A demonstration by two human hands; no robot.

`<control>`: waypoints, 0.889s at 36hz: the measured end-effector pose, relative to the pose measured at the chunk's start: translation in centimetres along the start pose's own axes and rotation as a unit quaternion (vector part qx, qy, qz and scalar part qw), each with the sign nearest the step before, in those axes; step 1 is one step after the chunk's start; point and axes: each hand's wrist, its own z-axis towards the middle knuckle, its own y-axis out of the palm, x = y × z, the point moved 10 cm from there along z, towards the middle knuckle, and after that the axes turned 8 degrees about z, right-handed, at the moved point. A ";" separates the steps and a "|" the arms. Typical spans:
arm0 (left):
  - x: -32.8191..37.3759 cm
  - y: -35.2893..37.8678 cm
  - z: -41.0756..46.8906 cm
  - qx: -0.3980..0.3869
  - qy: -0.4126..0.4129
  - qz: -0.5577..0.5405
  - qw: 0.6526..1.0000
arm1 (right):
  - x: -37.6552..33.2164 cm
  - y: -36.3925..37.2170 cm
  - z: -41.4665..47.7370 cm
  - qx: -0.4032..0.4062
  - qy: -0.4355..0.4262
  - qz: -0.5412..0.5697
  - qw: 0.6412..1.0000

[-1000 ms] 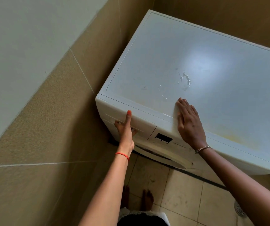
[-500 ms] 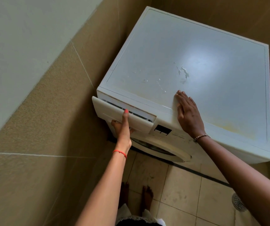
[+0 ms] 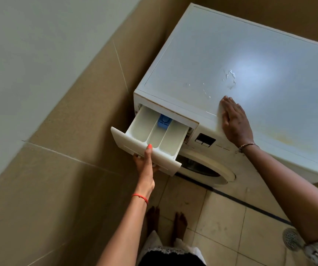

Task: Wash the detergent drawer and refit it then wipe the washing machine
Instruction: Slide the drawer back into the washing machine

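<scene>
My left hand (image 3: 144,166) grips the detergent drawer (image 3: 140,129), whose length runs near-left; my right hand (image 3: 235,121) presses flat on the washing machine (image 3: 250,54).

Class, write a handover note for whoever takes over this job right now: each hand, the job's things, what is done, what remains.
Left hand grips the detergent drawer at its front, thumb on top.
Right hand rests flat on top of the washing machine.
Drawer partly out, rear in its slot; blue insert in the middle compartment.
Done: drawer opened. Left: remove, wash, refit, wipe machine.
</scene>
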 end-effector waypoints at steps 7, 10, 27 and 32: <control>-0.5 -1.2 -1.1 0.001 -0.006 0.004 1.000 | -0.3 0.0 -0.2 -0.006 0.001 -0.012 1.000; -0.6 -1.1 -1.3 -0.009 -0.012 0.006 1.000 | -0.2 0.1 -0.3 -0.011 0.001 -0.017 1.000; 2.2 4.8 0.6 -0.076 -0.011 -0.009 0.997 | 0.2 0.2 -0.3 -0.004 0.003 0.003 1.000; 3.2 6.9 1.8 -0.097 -0.006 -0.009 0.995 | 0.3 0.1 -0.1 0.007 0.001 0.024 1.000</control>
